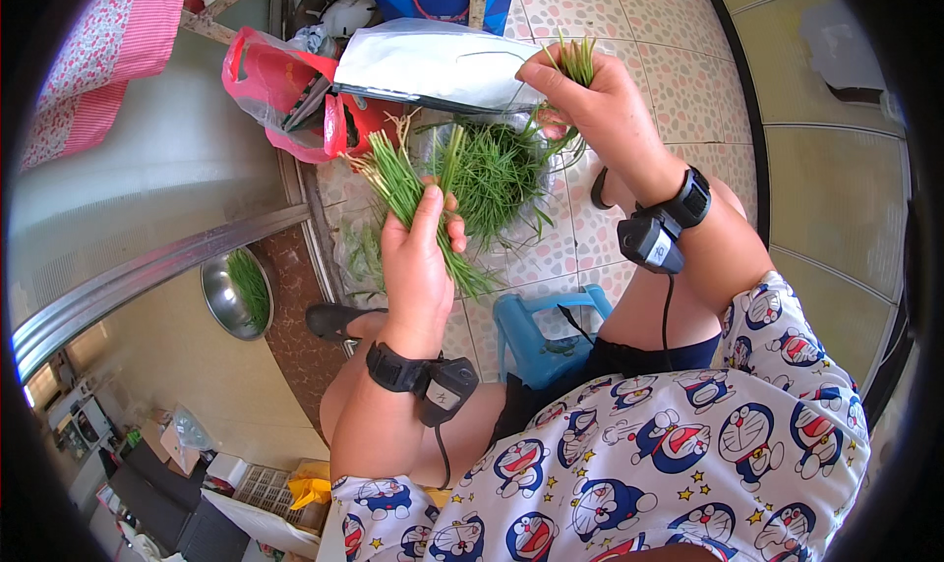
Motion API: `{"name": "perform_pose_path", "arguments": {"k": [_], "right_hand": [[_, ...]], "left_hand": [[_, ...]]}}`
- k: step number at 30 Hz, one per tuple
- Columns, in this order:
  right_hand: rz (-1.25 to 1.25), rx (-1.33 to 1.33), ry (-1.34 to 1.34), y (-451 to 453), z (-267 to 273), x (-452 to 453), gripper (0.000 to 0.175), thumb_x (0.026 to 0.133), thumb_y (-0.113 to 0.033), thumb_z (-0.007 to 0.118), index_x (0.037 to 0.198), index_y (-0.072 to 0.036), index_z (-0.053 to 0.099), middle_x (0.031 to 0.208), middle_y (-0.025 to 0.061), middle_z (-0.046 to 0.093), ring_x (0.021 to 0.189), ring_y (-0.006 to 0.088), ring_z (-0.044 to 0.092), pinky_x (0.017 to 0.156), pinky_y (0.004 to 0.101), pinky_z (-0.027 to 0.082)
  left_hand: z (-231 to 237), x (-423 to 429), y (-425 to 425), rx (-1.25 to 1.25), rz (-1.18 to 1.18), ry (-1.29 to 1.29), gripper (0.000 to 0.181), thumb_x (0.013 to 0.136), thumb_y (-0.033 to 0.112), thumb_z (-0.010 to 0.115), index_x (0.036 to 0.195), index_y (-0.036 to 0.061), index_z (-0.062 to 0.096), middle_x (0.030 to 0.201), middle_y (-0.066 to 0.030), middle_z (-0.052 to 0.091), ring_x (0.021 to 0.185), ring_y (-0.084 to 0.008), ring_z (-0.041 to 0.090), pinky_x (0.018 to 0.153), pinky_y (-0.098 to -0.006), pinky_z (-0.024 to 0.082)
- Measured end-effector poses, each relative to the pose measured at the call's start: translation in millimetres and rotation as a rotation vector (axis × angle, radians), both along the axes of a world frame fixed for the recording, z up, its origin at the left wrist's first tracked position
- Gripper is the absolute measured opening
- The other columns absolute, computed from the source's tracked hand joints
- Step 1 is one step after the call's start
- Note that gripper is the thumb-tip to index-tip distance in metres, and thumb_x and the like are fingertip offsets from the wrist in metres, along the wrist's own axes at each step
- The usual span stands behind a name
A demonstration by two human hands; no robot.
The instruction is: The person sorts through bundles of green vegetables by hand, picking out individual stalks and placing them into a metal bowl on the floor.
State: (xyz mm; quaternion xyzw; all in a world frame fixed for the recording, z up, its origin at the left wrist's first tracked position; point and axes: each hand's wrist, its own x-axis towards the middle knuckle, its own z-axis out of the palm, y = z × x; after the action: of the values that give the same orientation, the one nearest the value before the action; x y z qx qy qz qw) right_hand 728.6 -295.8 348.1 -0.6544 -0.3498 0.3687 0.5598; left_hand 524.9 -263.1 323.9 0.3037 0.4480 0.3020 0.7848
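Note:
My left hand (424, 248) is closed around a bundle of green chives or similar thin-leaved greens (404, 182), their pale root ends pointing up and to the left. Up to the right, my right hand (597, 105) grips a smaller bunch of the greens (574, 62), with some blades dangling below the fingers. Between and beyond the hands, a heap of loose greens (490, 171) lies on clear plastic on the floor. More thin green scraps (363, 248) lie left of the left hand. A steel bowl (214, 307) at the left holds further green blades.
A blue plastic stool (527, 333) stands between my legs. Beyond the heap are a red plastic bag (258, 82), a white bag or sheet (435, 64) and a blue bag (420, 0). A metal door track (302, 212) runs along the left, near a pink patterned cloth (96, 68).

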Motion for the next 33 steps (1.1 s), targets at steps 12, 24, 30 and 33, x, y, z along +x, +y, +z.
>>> {"name": "perform_pose_path", "arguments": {"k": [12,24,30,33], "right_hand": [[0.143,-0.167,-0.729,-2.6,-12.9,10.8,0.014,0.073,-0.016,0.062,0.076,-0.002,0.06,0.065,0.0177,0.057,0.063,0.0344,0.057,0.057,0.0401,0.045],[0.377,-0.162,-0.572,1.1,-20.6,-9.4,0.02,0.077,-0.017,0.061,0.091,-0.003,0.063,0.073,0.0145,0.062,0.067,0.0246,0.058,0.063,0.0348,0.046],[0.448,-0.102,-0.019,2.4,-8.0,-22.5,0.026,0.082,-0.018,0.06,0.101,-0.001,0.063,0.085,0.0039,0.065,0.078,0.0071,0.055,0.072,0.0245,0.044],[0.451,-0.112,0.057,2.0,-8.0,-26.8,0.026,0.082,-0.021,0.061,0.099,-0.001,0.063,0.083,0.0013,0.063,0.075,0.0049,0.053,0.067,0.022,0.043]], "left_hand": [[5.1,-5.6,8.9,0.013,0.181,-0.058,0.015,0.088,0.02,0.053,0.088,0.0056,0.051,0.078,-0.0036,0.053,0.053,-0.0081,0.043,0.045,-0.0218,0.033],[5.4,-7.7,8.9,-0.032,0.069,-0.175,0.016,0.089,0.02,0.048,0.098,0.0059,0.051,0.079,-0.0054,0.054,0.053,-0.0103,0.044,0.046,-0.0224,0.035],[4.4,-5.0,5.6,-0.09,0.009,-0.21,0.018,0.09,0.019,0.047,0.102,0.0064,0.05,0.08,-0.0057,0.054,0.053,-0.0112,0.044,0.046,-0.0228,0.036],[5.8,-1.0,2.0,-0.091,-0.013,-0.193,0.018,0.09,0.02,0.047,0.102,0.0062,0.05,0.08,-0.005,0.054,0.053,-0.01,0.043,0.046,-0.0222,0.034]]}}
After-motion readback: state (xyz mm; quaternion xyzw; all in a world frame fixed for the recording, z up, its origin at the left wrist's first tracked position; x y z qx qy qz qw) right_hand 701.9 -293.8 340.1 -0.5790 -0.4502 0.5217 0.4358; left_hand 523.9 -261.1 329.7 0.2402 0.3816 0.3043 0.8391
